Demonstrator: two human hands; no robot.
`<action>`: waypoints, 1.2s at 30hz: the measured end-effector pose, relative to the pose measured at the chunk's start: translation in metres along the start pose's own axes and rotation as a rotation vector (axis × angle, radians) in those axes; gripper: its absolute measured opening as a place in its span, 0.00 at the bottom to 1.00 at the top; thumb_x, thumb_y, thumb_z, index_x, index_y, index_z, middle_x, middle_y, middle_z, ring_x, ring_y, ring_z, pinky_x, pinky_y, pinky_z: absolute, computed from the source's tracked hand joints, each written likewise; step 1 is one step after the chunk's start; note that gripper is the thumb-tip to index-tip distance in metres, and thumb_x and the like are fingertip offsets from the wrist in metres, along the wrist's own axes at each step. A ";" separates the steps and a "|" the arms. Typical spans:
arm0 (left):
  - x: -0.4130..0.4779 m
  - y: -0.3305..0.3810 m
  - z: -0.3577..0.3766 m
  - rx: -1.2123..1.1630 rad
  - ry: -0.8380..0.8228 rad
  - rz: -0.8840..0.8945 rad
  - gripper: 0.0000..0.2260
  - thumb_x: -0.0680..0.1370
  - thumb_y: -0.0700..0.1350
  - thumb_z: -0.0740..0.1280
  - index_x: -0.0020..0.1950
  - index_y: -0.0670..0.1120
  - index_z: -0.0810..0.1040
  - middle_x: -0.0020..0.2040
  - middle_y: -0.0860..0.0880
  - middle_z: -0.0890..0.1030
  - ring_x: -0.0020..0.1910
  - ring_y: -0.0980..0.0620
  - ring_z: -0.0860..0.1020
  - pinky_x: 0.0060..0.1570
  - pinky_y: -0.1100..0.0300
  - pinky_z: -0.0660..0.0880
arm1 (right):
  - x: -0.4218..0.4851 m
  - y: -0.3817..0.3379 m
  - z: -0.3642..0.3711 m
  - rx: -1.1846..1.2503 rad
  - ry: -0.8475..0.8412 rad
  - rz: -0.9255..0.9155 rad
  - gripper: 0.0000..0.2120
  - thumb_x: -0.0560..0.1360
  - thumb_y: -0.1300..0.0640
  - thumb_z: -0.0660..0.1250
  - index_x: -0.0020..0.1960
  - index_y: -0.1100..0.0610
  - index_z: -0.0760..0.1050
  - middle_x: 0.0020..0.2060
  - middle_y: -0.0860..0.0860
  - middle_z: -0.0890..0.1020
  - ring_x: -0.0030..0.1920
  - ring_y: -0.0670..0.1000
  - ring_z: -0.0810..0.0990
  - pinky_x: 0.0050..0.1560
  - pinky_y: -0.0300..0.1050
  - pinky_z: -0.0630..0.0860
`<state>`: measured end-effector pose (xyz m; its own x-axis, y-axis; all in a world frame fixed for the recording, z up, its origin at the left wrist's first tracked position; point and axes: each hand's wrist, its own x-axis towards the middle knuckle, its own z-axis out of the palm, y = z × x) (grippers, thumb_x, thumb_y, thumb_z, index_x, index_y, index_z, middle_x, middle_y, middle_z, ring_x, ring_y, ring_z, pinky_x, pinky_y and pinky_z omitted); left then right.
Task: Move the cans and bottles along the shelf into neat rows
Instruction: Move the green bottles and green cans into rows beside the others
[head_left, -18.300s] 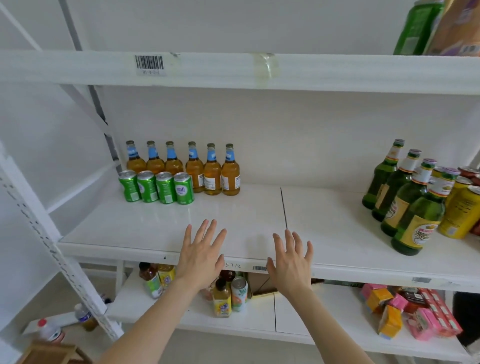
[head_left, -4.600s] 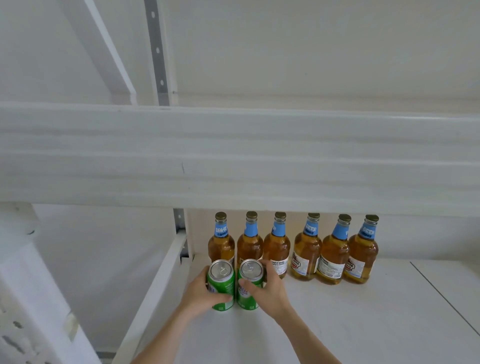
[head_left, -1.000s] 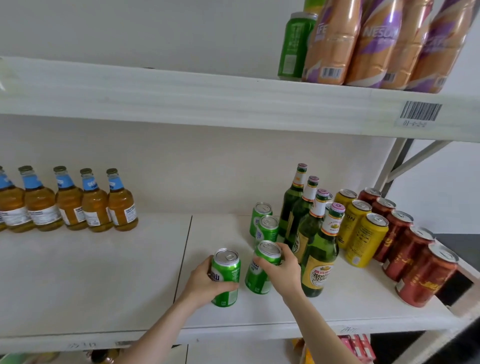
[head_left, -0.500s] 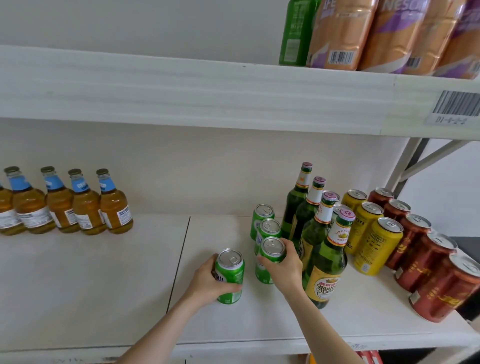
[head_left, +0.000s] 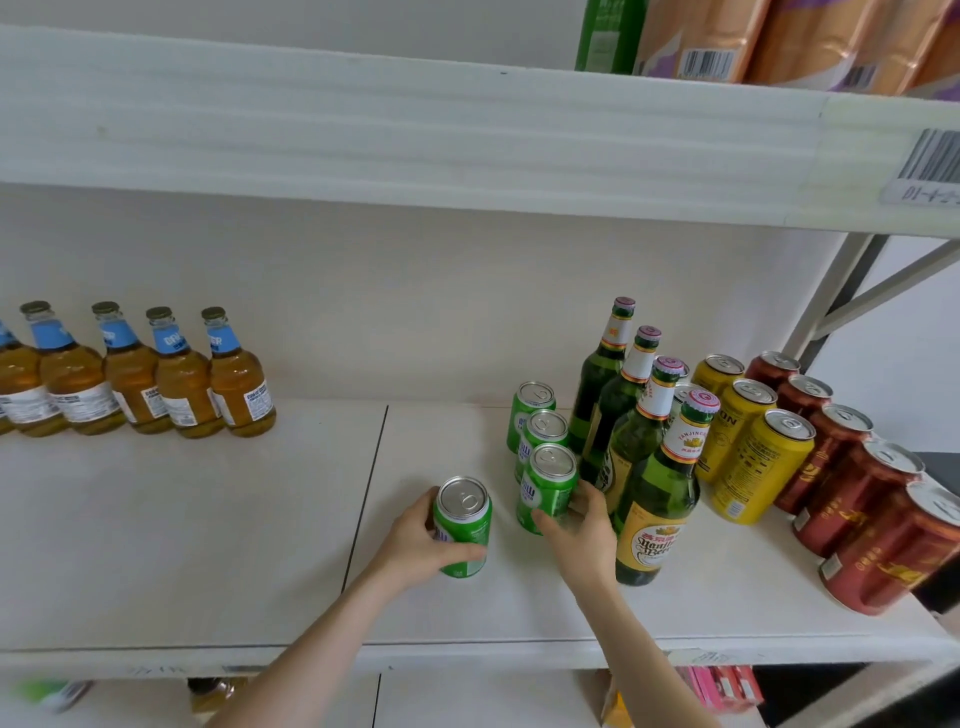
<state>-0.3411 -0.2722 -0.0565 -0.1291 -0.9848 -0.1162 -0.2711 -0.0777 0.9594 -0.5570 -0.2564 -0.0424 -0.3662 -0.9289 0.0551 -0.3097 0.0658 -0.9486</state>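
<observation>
My left hand (head_left: 415, 545) grips a green can (head_left: 463, 525) that stands alone on the white shelf (head_left: 208, 545). My right hand (head_left: 582, 530) holds another green can (head_left: 548, 488), the front one of a line of three; the two behind it (head_left: 543, 431) (head_left: 530, 410) stand free. Right of that line are several green glass bottles (head_left: 654, 499) in a row running front to back. Further right stand yellow cans (head_left: 753, 462) and red cans (head_left: 857, 499). At the far left, amber bottles with blue neck labels (head_left: 182, 379) line the back wall.
An upper shelf (head_left: 467, 140) hangs low over the drinks and carries tall wrapped packs (head_left: 779, 36). A seam (head_left: 363, 493) splits the shelf board. Below the front edge, pink packets (head_left: 727, 686) and other bottles show on a lower shelf.
My right hand has pushed its can back into line behind the two free green cans, next to the green bottles. My left hand and its can have stayed in place.
</observation>
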 end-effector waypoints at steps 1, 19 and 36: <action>-0.001 0.001 0.000 -0.020 0.004 0.000 0.32 0.53 0.54 0.82 0.56 0.56 0.79 0.50 0.56 0.85 0.49 0.59 0.82 0.46 0.66 0.77 | -0.006 0.005 -0.001 -0.004 0.001 0.007 0.33 0.69 0.59 0.77 0.70 0.58 0.67 0.58 0.51 0.78 0.56 0.49 0.76 0.57 0.44 0.72; -0.022 0.020 0.020 -0.080 0.051 0.024 0.22 0.58 0.64 0.79 0.47 0.58 0.80 0.44 0.54 0.85 0.40 0.52 0.85 0.47 0.50 0.82 | -0.063 0.018 0.005 -0.029 -0.274 0.000 0.30 0.66 0.59 0.79 0.64 0.52 0.71 0.54 0.49 0.79 0.54 0.49 0.78 0.42 0.33 0.76; -0.014 0.043 0.093 -0.046 -0.079 -0.011 0.34 0.54 0.65 0.79 0.51 0.48 0.76 0.44 0.48 0.84 0.37 0.54 0.82 0.37 0.60 0.74 | -0.056 0.035 -0.044 -0.006 -0.095 0.007 0.23 0.66 0.61 0.79 0.57 0.51 0.74 0.49 0.44 0.83 0.50 0.44 0.81 0.47 0.35 0.76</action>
<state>-0.4400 -0.2475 -0.0379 -0.2020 -0.9686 -0.1449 -0.2287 -0.0972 0.9686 -0.5862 -0.1858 -0.0643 -0.2838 -0.9587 0.0190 -0.3125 0.0738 -0.9470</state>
